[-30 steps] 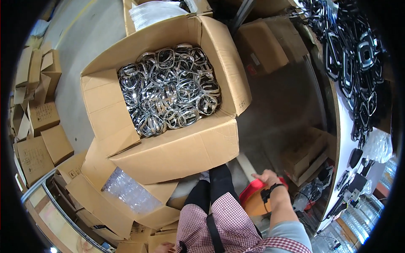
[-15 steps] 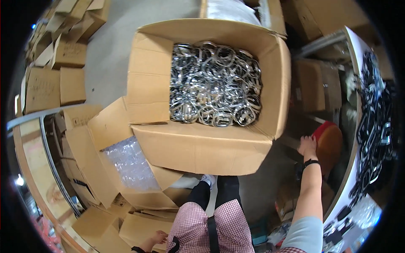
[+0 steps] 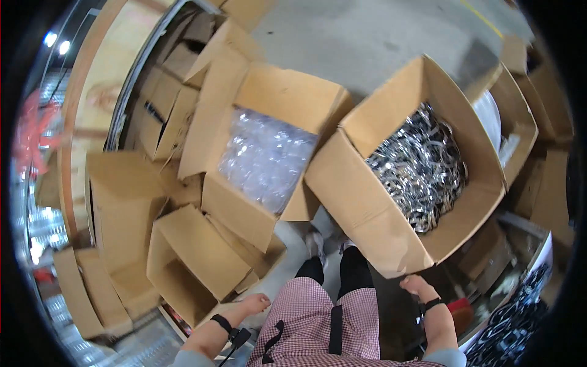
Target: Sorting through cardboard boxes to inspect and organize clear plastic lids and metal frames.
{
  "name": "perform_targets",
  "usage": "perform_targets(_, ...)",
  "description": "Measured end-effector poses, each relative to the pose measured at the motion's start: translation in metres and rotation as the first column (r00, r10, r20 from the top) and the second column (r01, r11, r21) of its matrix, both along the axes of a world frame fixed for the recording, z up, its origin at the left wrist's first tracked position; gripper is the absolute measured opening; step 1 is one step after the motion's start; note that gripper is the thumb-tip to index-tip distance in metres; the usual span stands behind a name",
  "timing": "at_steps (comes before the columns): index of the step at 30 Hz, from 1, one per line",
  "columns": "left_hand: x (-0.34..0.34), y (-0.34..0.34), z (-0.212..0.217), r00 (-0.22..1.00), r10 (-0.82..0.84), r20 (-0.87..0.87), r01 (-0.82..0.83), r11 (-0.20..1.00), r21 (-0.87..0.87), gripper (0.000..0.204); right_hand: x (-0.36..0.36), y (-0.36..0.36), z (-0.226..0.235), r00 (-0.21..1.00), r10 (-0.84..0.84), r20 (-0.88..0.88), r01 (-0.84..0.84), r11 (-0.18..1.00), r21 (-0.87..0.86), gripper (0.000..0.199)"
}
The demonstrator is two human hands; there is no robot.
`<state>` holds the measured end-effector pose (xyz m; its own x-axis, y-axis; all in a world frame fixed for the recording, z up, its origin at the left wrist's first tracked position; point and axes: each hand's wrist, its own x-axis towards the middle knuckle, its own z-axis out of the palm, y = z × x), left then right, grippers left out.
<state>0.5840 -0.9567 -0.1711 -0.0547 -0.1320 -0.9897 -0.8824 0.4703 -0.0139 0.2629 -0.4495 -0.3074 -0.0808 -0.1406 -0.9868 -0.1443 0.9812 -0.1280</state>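
My left hand (image 3: 255, 303) hangs above my lap on the left, its fingers curled in with nothing visible in them. My right hand (image 3: 416, 285) is just below the near corner of a big open carton (image 3: 373, 208), fingers also curled and holding nothing I can see. Whether it touches the carton I cannot tell. Inside that carton lies a heap of shiny metal rings or buckles (image 3: 422, 165). To its left stands another open carton (image 3: 241, 211) with clear bubbly plastic packing (image 3: 266, 156) in it. Both wrists wear black straps.
Empty-looking open cartons (image 3: 199, 244) crowd the left side, beside a wood-and-metal rack (image 3: 92, 104). A red and brown padded seat (image 3: 461, 313) is by my right forearm. Dark metal pieces (image 3: 513, 324) pile on a white-edged table at lower right. Grey floor (image 3: 367, 37) shows beyond the cartons.
My view has turned left, so the cartons appear shifted and rotated. My right hand has come off the padded seat and its fingers have curled. My left hand has come further into view.
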Motion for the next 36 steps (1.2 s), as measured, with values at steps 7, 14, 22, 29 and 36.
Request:
perform_targets(7, 0.035, 0.055, -0.007, 0.807, 0.361, -0.467, -0.432, 0.901, -0.050, 0.035, -0.031, -0.046, 0.051, 0.992, 0.004, -0.125, -0.036, 0.967, -0.251, 0.029)
perform_targets(14, 0.150, 0.128, 0.018, 0.671, 0.617, -0.412, -0.712, 0.692, -0.124, 0.031, -0.030, -0.207, 0.090, 0.791, 0.564, -0.237, -0.612, 0.726, -0.313, 0.030)
perform_targets(22, 0.287, 0.238, 0.019, 0.419, 0.899, -0.127, -0.861, 0.349, -0.370, 0.032, 0.047, -0.332, 0.128, 0.679, 0.732, -0.059, -0.629, 0.539, -0.560, 0.021)
perform_targets(29, 0.375, 0.339, -0.003, 0.340, 0.940, 0.041, -0.900, 0.338, -0.276, 0.037, 0.091, -0.302, 0.164, 0.684, 0.723, -0.099, -0.665, 0.562, -0.491, 0.019)
perform_targets(36, 0.497, 0.384, -0.083, -0.051, 0.945, -0.322, -0.888, -0.190, -0.419, 0.033, 0.311, -0.334, 0.189, 0.556, 0.823, 0.112, -0.679, 0.528, -0.510, 0.018)
